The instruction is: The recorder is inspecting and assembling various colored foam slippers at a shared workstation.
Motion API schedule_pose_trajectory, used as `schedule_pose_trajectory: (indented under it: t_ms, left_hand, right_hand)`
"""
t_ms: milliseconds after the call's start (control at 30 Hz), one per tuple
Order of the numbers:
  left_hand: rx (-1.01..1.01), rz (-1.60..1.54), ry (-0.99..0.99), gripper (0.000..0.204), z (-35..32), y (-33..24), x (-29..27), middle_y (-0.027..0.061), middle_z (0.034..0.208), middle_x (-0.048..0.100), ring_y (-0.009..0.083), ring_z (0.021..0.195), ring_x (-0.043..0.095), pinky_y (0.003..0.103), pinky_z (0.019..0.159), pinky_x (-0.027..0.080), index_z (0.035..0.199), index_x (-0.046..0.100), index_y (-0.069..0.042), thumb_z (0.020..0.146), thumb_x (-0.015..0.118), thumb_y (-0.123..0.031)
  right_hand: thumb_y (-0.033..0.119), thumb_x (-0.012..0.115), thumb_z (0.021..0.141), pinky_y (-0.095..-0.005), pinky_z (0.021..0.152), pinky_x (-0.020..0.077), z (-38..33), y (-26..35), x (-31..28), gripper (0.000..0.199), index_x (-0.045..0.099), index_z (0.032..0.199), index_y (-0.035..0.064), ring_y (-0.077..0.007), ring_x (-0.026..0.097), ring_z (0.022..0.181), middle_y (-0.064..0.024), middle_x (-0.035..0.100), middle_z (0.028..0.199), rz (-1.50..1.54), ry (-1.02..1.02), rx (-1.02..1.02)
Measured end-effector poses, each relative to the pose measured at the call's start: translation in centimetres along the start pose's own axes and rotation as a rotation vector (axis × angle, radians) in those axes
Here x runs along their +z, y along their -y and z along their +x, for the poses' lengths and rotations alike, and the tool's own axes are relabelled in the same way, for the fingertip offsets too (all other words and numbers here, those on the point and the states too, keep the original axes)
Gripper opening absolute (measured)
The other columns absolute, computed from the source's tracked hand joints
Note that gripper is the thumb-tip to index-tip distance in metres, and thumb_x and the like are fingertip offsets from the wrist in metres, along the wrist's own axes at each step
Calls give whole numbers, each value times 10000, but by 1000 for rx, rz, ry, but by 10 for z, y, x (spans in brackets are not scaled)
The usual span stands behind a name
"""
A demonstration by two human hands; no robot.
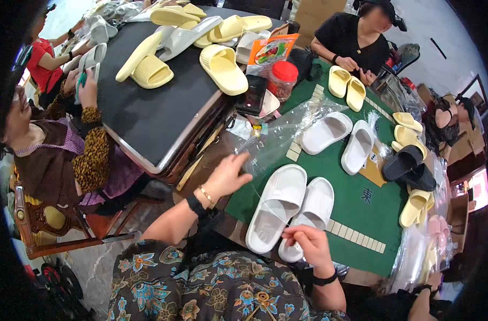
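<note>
Here: right hand (308, 247) fingers pinch white slipper (307, 216) heel edge, prob.; left hand (230, 174) open.

Top: dark fabric printed with teal, blue and orange flowers, short-sleeved, forearms bare.
Left wrist: black band, perhaps a watch strap, beside a thin gold-coloured beaded bracelet, near the left hand (229, 174).
Right wrist: black band below the right hand (308, 245); face not visible.
Hands: bare, ungloved.

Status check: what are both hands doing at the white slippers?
Left hand open, reaching onto clear plastic bag. Right hand pinching at heel of near white slipper pair. Second white pair lies beyond, apart.
</note>
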State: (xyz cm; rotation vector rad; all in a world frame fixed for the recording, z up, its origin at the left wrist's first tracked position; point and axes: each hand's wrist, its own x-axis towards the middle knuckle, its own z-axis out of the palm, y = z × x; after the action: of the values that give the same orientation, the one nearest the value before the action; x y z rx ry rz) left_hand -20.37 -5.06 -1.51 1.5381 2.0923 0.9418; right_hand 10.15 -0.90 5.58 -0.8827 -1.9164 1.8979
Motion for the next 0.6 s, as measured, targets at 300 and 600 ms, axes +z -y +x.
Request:
schedule_pose_trajectory:
  t_ms: [300, 600]
  left_hand:
    - [138, 290, -427, 422, -23, -36, -23, 142, 1034, 579, 325, 936, 592, 389, 801, 500, 1183, 601, -52, 771, 694, -35]
    - [556, -28, 77, 343, -67, -105, 35, 92, 1022, 633, 276, 904, 637, 350, 788, 528, 1098, 621, -42, 793, 718, -165]
  right_hand:
    - [252, 546, 986, -290, 593, 528, -60, -25, -54, 327, 644, 952, -58, -198, 638, 629, -143, 680, 802, 506, -273, 70]
    - [239, 526, 993, -256, 536, 513, -54, -36, -51, 313, 646, 989, -51, -159, 632, 606, -111, 681, 803, 603, -62, 271]
